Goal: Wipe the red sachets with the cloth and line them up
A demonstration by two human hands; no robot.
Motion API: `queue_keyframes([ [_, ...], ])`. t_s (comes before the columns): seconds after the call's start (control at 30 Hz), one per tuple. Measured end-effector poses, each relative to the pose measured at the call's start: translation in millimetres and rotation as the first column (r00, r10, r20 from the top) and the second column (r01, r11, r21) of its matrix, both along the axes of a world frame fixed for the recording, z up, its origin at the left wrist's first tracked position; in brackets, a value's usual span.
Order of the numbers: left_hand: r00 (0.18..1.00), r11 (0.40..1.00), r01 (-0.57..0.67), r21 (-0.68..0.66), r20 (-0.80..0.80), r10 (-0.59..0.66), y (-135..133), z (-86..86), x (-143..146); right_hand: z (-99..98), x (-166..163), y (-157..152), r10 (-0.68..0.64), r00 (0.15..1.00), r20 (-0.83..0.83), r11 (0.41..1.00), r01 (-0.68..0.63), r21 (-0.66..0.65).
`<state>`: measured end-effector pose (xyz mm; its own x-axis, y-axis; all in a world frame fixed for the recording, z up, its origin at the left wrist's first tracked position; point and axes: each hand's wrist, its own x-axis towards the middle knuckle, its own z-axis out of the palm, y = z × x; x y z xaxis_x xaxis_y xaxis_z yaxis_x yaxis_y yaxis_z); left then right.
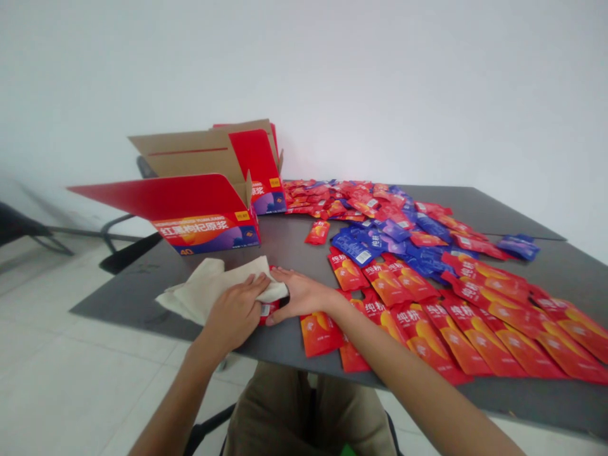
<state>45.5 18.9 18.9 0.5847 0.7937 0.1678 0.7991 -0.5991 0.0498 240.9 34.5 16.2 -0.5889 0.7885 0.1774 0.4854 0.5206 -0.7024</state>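
- Just right of the front open carton (204,233), a bare strip of grey tabletop (285,244) lets a hand pass; one loose red pouch (317,232) lies at its right side.
- In front of the carton, the cream cloth (209,285), left hand (239,307) and right hand (299,294) block the way.
- Left of the carton, its red flap (161,199) juts outward.
- Behind the carton, a second open carton (261,164) obstructs.
- Farther right of the carton, a mixed pouch heap (394,229) and overlapping red pouches (422,342) crowd the surface.

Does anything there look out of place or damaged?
One glossy red pouch looks stray: it lies right of the nearer open red cardboard box, just outside the loose heap of red and blue pouches. I see no damage.
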Motion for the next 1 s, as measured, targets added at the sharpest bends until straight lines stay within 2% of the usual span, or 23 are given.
queue_keyframes([
  [0.23, 0.998, 0.999, 0.035, 0.037, 0.056, -0.038, -26, -8.3, -17, -1.7, -2, 1, -0.045, 0.996, 0.081, 0.997, 0.05, -0.058],
  [0.47, 1.0, 1.0, 0.0, -0.021, 0.031, 0.001, 4, 1.0, 1, -3.1, 0, 1, -0.015, 1.0, 0.009, 1.0, 0.015, 0.002],
  [0.67, 0.996, 0.998, 0.056, 0.037, 0.073, -0.059, -19, -9.8, -18, -4.5, -2, 3, -0.032, 0.999, 0.037, 0.999, 0.033, -0.042],
  [0.83, 0.999, 1.0, 0.021, -0.023, 0.038, -0.02, -4, -0.9, -4, -2.0, -1, 2, -0.009, 1.0, 0.03, 1.0, 0.01, -0.015],
  [0.9, 1.0, 1.0, -0.006, -0.009, 0.026, 0.006, 0, 0.2, 1, -2.4, -1, 2, -0.004, 1.0, 0.019, 1.0, 0.004, -0.005],
  [1.0, 0.999, 1.0, 0.0, 0.03, 0.045, -0.001, -10, -4.4, -4, -3.9, -2, 2, -0.028, 0.999, 0.024, 0.998, 0.029, -0.048],
])
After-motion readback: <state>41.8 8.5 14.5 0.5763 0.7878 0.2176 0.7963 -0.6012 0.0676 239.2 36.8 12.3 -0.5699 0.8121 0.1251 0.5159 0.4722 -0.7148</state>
